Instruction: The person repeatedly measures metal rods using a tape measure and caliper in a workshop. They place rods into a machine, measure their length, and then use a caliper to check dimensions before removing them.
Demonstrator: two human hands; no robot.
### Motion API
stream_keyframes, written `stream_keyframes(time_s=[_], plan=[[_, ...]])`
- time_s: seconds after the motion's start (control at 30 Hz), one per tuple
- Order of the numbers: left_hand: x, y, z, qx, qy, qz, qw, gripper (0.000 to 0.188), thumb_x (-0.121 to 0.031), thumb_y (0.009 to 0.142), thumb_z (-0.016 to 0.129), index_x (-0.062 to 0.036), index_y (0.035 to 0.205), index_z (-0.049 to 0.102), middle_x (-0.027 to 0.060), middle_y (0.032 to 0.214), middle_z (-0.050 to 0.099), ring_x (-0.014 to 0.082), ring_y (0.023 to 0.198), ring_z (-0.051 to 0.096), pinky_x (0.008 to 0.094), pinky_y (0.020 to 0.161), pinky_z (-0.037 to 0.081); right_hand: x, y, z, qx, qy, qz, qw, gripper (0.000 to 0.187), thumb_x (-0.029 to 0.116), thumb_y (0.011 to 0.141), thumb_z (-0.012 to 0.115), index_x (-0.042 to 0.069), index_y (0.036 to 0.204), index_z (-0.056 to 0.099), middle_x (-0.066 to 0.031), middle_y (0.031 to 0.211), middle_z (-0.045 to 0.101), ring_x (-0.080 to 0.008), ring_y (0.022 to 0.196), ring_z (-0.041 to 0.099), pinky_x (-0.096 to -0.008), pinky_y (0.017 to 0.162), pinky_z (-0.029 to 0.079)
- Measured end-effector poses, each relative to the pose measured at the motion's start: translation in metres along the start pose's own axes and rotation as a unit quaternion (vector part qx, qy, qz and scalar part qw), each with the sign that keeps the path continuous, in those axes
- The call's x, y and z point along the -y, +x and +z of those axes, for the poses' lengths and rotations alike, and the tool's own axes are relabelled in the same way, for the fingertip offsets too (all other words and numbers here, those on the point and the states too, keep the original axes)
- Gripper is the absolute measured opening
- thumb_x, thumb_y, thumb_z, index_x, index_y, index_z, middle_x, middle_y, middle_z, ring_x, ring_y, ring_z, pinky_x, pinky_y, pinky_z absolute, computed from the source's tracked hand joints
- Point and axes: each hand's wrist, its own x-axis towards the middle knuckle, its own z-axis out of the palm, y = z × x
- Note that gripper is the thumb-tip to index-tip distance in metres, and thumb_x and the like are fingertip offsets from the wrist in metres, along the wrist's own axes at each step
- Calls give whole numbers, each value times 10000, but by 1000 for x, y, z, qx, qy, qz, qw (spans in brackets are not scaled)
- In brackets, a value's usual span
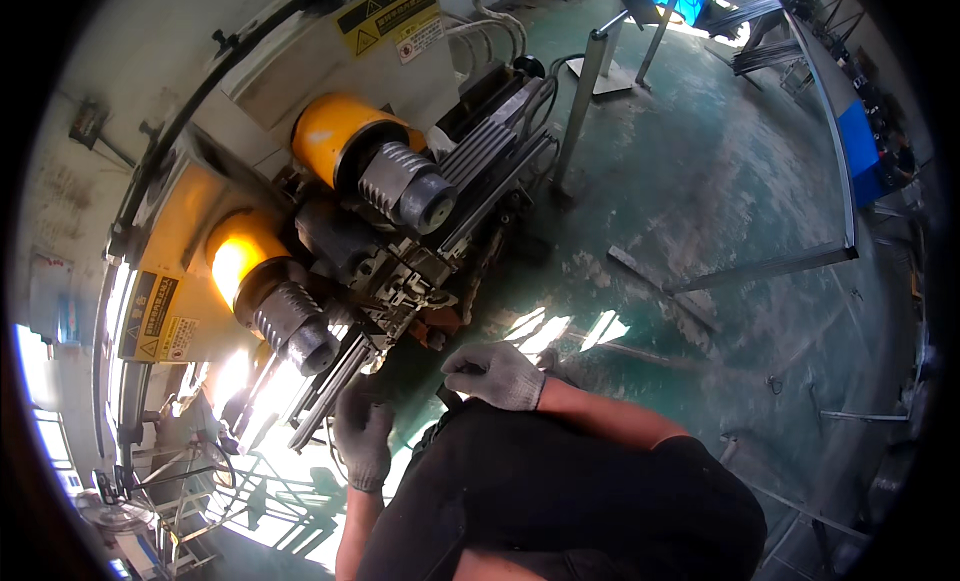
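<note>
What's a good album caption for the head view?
Gloved left hand and gloved right hand near a machine with two yellow-orange cylinders.

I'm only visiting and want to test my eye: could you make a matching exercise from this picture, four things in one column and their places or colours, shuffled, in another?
Column one
1. left hand
2. upper drum-shaped housing
3. right hand
4. floor

Column two
A. green, with pale scuffed patches
B. gloved, at the upper edge of the black clothing in the picture
C. yellow
D. gloved, beside the lower ends of the metal rails in the picture

Right pairs: 1-D, 2-C, 3-B, 4-A
</note>
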Motion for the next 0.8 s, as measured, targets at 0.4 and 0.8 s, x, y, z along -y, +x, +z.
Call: stream_keyframes(time_s=[0.4,0.8], plan=[[-64,38,188,144,274,48,950,674,-226,1007,779,31,1607,610,184,1016,827,274,953,828,415,896,640,3,-1,-127,58,145,135,978,306,206,1124,794,27,1371,821,-62,1170,853,-145,1060,788,-322,967,633],[-75,128,284,220,241,115,938,694,-299,969,917,9,1539,669,239,1157,830,399,1081,831,467,959,647,25,47,-223,-52,-81,33,995,227,137,987,844,28,1185,830,-115,1095,858,-195,1042,815,-367,957,644]])
